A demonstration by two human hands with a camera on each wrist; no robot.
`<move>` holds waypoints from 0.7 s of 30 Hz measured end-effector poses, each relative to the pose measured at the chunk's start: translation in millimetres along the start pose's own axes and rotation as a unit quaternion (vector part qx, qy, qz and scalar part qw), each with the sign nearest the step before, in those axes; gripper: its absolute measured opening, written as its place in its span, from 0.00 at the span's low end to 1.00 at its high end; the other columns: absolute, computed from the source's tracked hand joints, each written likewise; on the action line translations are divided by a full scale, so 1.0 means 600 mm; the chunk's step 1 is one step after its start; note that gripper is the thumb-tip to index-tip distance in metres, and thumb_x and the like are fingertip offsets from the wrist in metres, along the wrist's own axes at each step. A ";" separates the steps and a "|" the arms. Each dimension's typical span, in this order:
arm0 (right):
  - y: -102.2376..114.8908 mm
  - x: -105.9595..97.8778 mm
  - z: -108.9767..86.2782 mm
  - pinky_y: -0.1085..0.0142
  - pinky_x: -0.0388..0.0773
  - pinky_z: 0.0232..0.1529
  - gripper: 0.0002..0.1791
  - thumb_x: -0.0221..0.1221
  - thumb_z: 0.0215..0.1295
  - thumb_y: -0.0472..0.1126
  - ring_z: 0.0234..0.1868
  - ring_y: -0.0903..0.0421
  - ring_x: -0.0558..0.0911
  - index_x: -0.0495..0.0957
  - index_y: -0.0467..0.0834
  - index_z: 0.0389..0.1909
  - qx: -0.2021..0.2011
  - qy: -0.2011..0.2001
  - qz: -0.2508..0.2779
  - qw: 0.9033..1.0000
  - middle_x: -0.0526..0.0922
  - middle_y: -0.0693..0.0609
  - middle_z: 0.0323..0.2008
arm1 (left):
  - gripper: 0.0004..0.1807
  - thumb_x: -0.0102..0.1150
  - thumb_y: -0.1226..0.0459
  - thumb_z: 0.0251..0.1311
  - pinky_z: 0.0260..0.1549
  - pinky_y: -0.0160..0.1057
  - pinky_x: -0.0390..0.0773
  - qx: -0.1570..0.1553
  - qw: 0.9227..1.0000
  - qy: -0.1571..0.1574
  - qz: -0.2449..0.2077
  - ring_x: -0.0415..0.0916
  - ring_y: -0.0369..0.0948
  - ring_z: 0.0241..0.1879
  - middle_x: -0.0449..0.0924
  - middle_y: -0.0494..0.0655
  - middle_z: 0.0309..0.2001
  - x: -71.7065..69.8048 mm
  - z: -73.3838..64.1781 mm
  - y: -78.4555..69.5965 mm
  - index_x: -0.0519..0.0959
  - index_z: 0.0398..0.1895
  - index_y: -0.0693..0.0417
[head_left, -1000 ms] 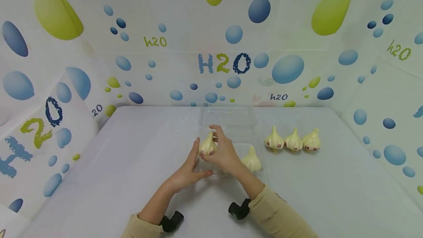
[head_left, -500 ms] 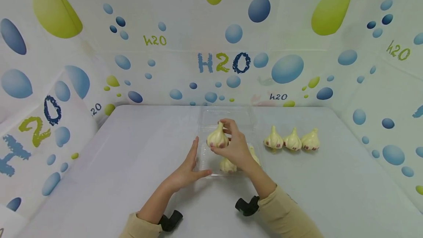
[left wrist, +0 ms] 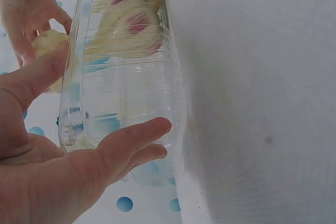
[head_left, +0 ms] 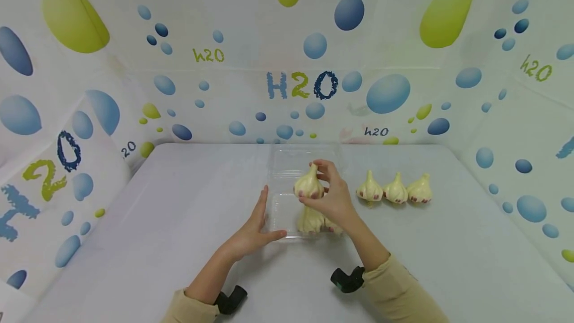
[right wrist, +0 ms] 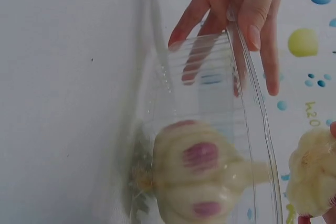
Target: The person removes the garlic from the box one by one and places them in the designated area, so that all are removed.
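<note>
My right hand holds a garlic bulb, neck up, between thumb and fingers above a clear plastic container. Inside the container's right part are garlic bulbs, partly hidden under the right hand. In the right wrist view one garlic bulb with purple patches shows through the wall, and the held one appears at the right edge. My left hand rests at the container's left front corner. Its fingers are straight along the left side, the thumb at the front rim. The left wrist view shows the container's left part without bulbs.
The container's clear lid lies folded back behind it. A row of three garlic bulbs stands on the white table to the right. A patterned cloth walls the back and sides.
My right hand has moved rightward with the garlic bulb, from the container's left side to above its middle. Bulbs in the container's front have come into view. The left hand stays put.
</note>
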State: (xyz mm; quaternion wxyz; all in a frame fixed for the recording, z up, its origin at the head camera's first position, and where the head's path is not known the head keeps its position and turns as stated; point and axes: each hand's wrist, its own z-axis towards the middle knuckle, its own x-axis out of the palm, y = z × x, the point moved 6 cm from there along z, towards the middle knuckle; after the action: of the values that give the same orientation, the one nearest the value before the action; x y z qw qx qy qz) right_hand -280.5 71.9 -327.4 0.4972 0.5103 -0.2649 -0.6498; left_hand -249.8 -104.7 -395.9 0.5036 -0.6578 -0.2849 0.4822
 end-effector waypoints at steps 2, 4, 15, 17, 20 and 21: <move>-0.005 -0.007 -0.001 0.49 0.71 0.50 0.42 0.71 0.42 0.35 0.55 0.47 0.71 0.61 0.45 0.59 0.002 -0.004 0.000 1.000 0.70 0.49 0.58 | 0.59 0.64 0.65 0.53 0.63 0.54 0.42 0.000 1.000 -0.001 0.000 0.24 0.49 0.69 0.22 0.50 0.71 0.000 0.000 -0.001 0.26 0.71 0.46; -0.010 -0.014 -0.002 0.49 0.71 0.50 0.42 0.71 0.42 0.34 0.56 0.48 0.71 0.61 0.47 0.59 0.010 -0.007 0.006 1.000 0.70 0.51 0.58 | 0.59 0.64 0.65 0.53 0.63 0.54 0.43 0.002 1.000 -0.001 0.000 0.24 0.49 0.69 0.22 0.51 0.71 -0.001 -0.001 -0.004 0.26 0.71 0.46; -0.023 -0.055 -0.018 0.47 0.68 0.51 0.41 0.71 0.43 0.34 0.57 0.47 0.69 0.60 0.46 0.59 0.021 -0.025 0.001 0.999 0.69 0.48 0.60 | 0.59 0.64 0.65 0.53 0.63 0.55 0.43 0.005 1.000 -0.001 0.002 0.24 0.49 0.69 0.22 0.51 0.71 -0.002 -0.002 -0.005 0.26 0.71 0.46; -0.026 -0.063 -0.021 0.46 0.67 0.51 0.42 0.71 0.43 0.34 0.57 0.47 0.69 0.60 0.46 0.60 0.023 -0.028 0.001 0.999 0.68 0.49 0.60 | 0.59 0.64 0.65 0.53 0.63 0.55 0.42 0.006 1.000 0.000 0.003 0.24 0.49 0.69 0.22 0.51 0.71 -0.001 -0.001 -0.004 0.26 0.71 0.46; -0.031 -0.076 -0.026 0.46 0.68 0.51 0.42 0.71 0.43 0.34 0.57 0.47 0.69 0.60 0.46 0.60 0.025 -0.035 -0.006 0.999 0.68 0.50 0.60 | 0.59 0.64 0.65 0.53 0.63 0.55 0.42 0.008 1.000 0.002 0.005 0.23 0.50 0.69 0.22 0.51 0.71 -0.001 -0.001 -0.002 0.25 0.71 0.46; -0.032 -0.080 -0.027 0.46 0.68 0.51 0.42 0.71 0.43 0.34 0.57 0.47 0.69 0.60 0.46 0.60 0.024 -0.037 -0.009 0.999 0.68 0.49 0.60 | 0.59 0.64 0.65 0.53 0.63 0.55 0.42 0.007 1.000 0.001 0.006 0.24 0.50 0.69 0.22 0.51 0.71 -0.001 -0.001 -0.001 0.25 0.71 0.46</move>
State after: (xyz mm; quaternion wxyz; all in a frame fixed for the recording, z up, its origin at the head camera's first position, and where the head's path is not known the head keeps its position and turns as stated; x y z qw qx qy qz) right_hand -273.3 125.6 -330.2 0.4690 0.5003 -0.2939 -0.6658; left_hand -249.2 -105.0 -395.1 0.5059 -0.6562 -0.2772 0.4864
